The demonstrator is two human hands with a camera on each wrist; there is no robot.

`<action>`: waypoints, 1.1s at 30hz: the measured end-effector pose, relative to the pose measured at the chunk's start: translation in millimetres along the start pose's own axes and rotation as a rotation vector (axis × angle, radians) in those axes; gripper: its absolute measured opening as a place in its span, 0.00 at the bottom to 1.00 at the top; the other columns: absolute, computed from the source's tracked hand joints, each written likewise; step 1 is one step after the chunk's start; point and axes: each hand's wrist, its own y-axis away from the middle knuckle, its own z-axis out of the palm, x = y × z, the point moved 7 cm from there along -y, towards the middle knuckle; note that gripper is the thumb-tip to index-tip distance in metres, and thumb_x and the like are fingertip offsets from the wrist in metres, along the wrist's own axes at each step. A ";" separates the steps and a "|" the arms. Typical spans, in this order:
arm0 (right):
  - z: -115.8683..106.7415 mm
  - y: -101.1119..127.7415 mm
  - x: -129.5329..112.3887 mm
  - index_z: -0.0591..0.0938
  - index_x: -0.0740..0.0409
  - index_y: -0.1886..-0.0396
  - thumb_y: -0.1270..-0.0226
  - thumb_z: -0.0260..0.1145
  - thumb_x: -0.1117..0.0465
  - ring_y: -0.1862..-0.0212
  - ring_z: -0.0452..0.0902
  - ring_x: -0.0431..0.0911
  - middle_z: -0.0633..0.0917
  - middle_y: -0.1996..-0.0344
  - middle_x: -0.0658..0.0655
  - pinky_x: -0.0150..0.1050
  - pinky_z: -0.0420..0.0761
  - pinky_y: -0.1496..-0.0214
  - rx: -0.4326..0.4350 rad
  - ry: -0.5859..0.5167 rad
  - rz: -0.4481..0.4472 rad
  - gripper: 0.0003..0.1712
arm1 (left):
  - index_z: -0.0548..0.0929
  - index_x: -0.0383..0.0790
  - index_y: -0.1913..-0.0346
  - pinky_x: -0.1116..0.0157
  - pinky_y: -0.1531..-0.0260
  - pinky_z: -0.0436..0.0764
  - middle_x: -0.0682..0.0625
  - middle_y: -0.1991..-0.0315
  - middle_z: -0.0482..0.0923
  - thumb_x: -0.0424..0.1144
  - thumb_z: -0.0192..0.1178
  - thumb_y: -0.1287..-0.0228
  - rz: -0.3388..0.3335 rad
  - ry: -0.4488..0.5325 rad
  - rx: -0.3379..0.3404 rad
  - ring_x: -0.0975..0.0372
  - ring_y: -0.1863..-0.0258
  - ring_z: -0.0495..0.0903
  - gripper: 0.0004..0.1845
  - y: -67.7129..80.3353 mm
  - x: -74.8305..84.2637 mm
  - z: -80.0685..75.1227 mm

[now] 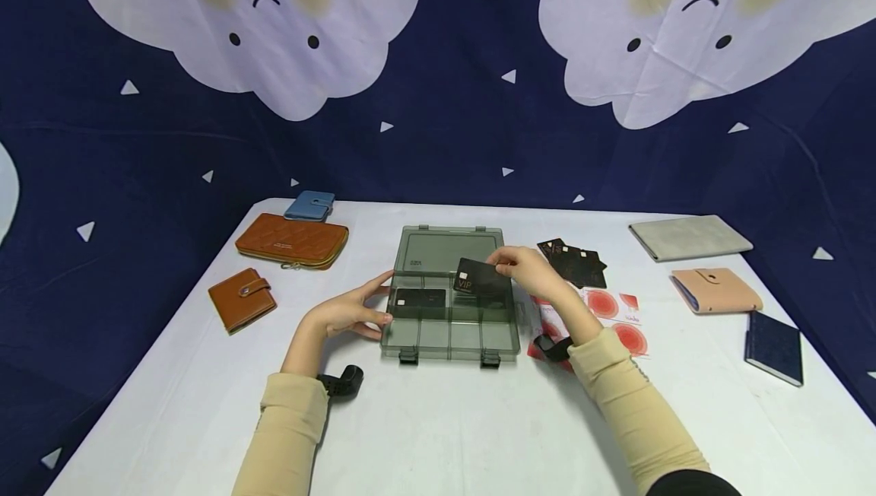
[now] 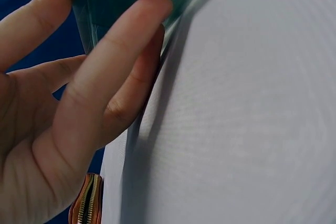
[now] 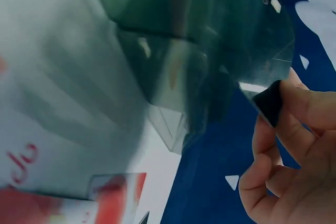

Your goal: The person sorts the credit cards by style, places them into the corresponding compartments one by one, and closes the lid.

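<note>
My right hand [image 1: 530,271] pinches the edge of a black VIP card [image 1: 475,278] above the right part of a grey see-through divided box [image 1: 450,338]. The right wrist view shows the card [image 3: 270,51] between thumb and fingers. The box's lid [image 1: 448,250] lies back, away from me. Another black card [image 1: 420,300] is in an upper left compartment. My left hand [image 1: 350,312] is at the box's left side, fingers spread and fairly straight; in the left wrist view its thumb [image 2: 121,51] lies against the see-through wall [image 2: 126,3].
Several black cards [image 1: 578,266] lie right of the box, beside a red-and-white printed sheet [image 1: 626,317]. At left are a brown zip wallet [image 1: 294,239], a brown snap wallet [image 1: 241,300] and a blue one [image 1: 311,205]. Grey [image 1: 687,237], pink [image 1: 718,290] and navy [image 1: 773,345] wallet-like items lie right.
</note>
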 end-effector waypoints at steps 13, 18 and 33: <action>23.3 7.9 -9.0 0.83 0.53 0.66 0.43 0.63 0.70 0.61 0.79 0.51 0.84 0.68 0.52 0.50 0.72 0.61 0.041 0.410 -0.091 0.08 | 0.39 0.53 0.26 0.59 0.62 0.82 0.37 0.28 0.36 0.28 0.59 0.40 -0.008 -0.003 -0.004 0.57 0.60 0.78 0.49 0.1 0.1 -0.5; 26.1 10.9 -16.6 0.85 0.53 0.64 0.45 0.66 0.67 0.59 0.79 0.50 0.84 0.64 0.51 0.46 0.69 0.63 0.087 0.574 -0.144 0.09 | 0.38 0.53 0.26 0.59 0.62 0.82 0.37 0.28 0.36 0.27 0.58 0.40 -0.008 0.005 -0.012 0.58 0.64 0.77 0.49 -0.1 0.1 0.6; 32.4 14.3 -24.1 0.86 0.52 0.67 0.45 0.66 0.65 0.62 0.74 0.49 0.85 0.67 0.52 0.46 0.64 0.65 0.066 0.748 -0.226 0.07 | 0.38 0.53 0.26 0.59 0.62 0.82 0.37 0.28 0.35 0.27 0.58 0.40 -0.009 0.005 -0.010 0.58 0.65 0.77 0.49 0.5 -0.2 0.1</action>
